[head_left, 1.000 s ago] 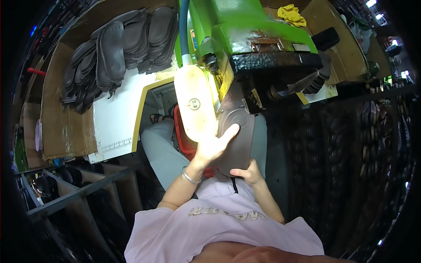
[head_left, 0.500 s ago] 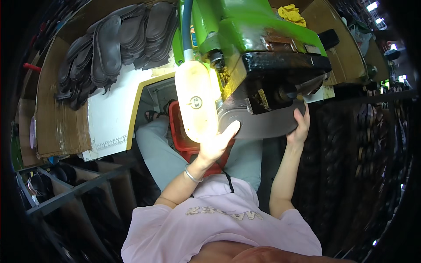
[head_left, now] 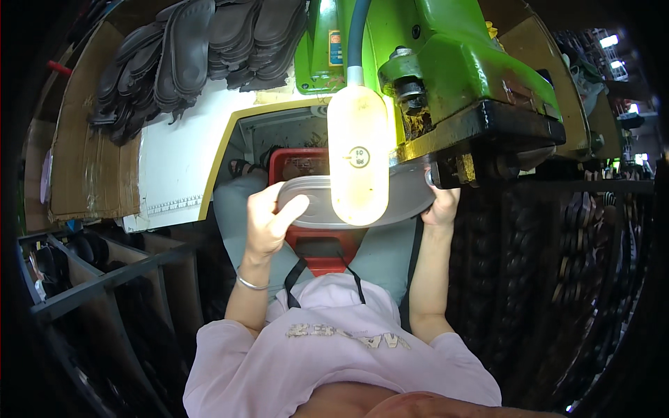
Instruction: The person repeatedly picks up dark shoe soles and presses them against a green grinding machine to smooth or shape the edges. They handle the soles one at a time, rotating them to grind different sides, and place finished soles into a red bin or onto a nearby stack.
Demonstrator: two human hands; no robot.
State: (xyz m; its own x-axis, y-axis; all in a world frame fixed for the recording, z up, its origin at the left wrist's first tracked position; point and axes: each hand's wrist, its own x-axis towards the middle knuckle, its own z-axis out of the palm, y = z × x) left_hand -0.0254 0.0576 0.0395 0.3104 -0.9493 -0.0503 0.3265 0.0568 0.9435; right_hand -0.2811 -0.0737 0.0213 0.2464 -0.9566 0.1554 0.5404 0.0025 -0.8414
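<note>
A seated person holds a grey shoe sole (head_left: 317, 205) flat under the black head of a green press machine (head_left: 453, 76). The left hand (head_left: 268, 219) is clamped on the sole's end farthest from the press; the right hand (head_left: 440, 205) grips the end beneath it. A lit lamp (head_left: 357, 157) hangs in front of the press. Best to keep the sole level and fingers outside the press head

White worktop (head_left: 178, 157), yellow-edged: heap of dark shoe soles (head_left: 188, 52) at far side, green machine (head_left: 446, 63) beside it.
</note>
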